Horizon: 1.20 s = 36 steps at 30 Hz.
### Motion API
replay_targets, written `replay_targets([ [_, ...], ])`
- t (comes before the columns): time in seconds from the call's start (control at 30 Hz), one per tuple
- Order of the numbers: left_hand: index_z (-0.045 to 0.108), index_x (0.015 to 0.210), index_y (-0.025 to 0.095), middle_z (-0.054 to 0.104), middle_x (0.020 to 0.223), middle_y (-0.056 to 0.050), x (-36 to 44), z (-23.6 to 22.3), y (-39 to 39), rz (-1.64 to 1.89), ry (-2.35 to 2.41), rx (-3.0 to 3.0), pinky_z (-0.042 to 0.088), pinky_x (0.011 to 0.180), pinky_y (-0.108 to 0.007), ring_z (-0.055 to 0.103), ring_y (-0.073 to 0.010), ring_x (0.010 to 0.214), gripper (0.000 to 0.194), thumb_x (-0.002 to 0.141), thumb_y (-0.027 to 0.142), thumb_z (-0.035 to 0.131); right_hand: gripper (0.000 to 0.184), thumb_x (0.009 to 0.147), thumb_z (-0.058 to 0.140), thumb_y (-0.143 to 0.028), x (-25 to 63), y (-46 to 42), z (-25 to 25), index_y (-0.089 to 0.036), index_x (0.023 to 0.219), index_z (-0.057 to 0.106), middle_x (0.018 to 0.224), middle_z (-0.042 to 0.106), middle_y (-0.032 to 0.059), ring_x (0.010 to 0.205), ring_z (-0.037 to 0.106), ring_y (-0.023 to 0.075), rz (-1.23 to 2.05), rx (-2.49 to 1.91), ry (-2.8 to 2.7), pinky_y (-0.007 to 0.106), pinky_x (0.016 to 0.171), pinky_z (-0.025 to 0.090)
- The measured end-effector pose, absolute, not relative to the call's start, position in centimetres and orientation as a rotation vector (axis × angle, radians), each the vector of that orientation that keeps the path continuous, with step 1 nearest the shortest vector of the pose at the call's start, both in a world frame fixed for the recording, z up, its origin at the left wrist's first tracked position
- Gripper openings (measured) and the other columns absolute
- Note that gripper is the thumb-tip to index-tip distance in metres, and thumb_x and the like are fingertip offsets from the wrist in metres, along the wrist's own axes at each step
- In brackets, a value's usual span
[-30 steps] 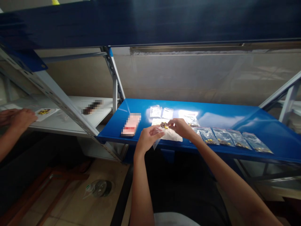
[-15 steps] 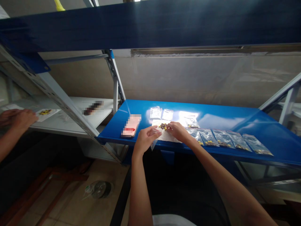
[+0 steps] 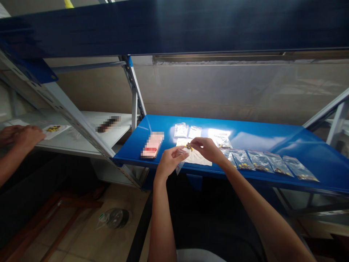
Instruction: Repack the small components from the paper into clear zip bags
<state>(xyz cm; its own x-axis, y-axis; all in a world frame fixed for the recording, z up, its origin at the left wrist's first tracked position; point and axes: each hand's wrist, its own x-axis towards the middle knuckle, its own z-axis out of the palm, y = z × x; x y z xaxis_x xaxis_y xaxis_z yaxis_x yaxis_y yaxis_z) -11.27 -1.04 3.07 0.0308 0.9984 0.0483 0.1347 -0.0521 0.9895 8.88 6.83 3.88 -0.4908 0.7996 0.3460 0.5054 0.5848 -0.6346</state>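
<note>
My left hand (image 3: 171, 161) pinches the top of a small transparent plastic bag (image 3: 179, 166) above the blue shelf's front edge. My right hand (image 3: 205, 149) is close to it, its fingertips pinching a small cluster of dark parts with yellow ends (image 3: 188, 146) at the bag's mouth. Whether any parts are inside the bag is hard to tell. Beneath both hands lies a white sheet of paper (image 3: 195, 157). Both hands partly hide it.
On the blue shelf (image 3: 261, 140) lie several filled zip bags (image 3: 260, 161), several small transparent bags (image 3: 180, 130) and a pixelated pink object (image 3: 152, 145). At left, a co-worker's hand (image 3: 28, 137) rests beside a paper with parts (image 3: 53, 128) on a white shelf.
My right hand has risen slightly from the paper, carrying the dark parts up towards the bag. My left hand has moved in closer with the bag. The head view has shifted a little.
</note>
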Motion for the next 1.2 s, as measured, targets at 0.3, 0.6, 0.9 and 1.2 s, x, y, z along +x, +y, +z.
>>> replay_targets([
  [0.3,0.076,0.120,0.017,0.078,0.108,-0.010,-10.9,3.4,-1.2,1.185,1.168,1.356,0.055,0.086,-0.033,0.071,-0.0275,0.103,0.052,0.082,0.051,0.079,0.027,0.099,0.051,-0.028,8.4,6.2,6.5,-0.017,0.093,0.076,0.082,0.075,0.0058,0.072,0.065,0.0169,0.786,-0.829,-2.344,0.027,0.066,0.046],
  [0.6,0.072,0.125,0.014,0.078,0.112,-0.011,-11.5,2.9,-1.0,1.209,1.199,1.266,0.055,0.091,-0.034,0.071,-0.0281,0.108,0.059,0.078,0.048,0.084,0.006,0.091,0.067,-0.016,8.6,7.5,1.0,-0.015,0.094,0.073,0.088,0.073,0.0084,0.076,0.063,0.0188,0.354,-1.238,-2.328,0.027,0.071,0.042],
  [0.9,0.072,0.125,0.016,0.078,0.114,-0.010,-11.9,2.5,-1.0,1.218,1.194,1.257,0.054,0.094,-0.034,0.070,-0.0280,0.112,0.058,0.079,0.049,0.083,0.019,0.098,0.056,-0.015,8.2,7.0,0.0,-0.016,0.096,0.075,0.098,0.071,0.0108,0.087,0.065,0.0211,0.248,-1.384,-2.370,0.027,0.074,0.042],
  [1.2,0.073,0.125,0.016,0.079,0.108,-0.009,-11.8,2.2,-0.8,1.197,1.220,1.294,0.055,0.090,-0.033,0.071,-0.0266,0.106,0.058,0.079,0.050,0.083,0.015,0.097,0.058,-0.017,8.4,6.7,1.7,-0.015,0.088,0.071,0.089,0.072,0.0096,0.080,0.063,0.0204,0.338,-1.296,-2.213,0.029,0.071,0.043],
])
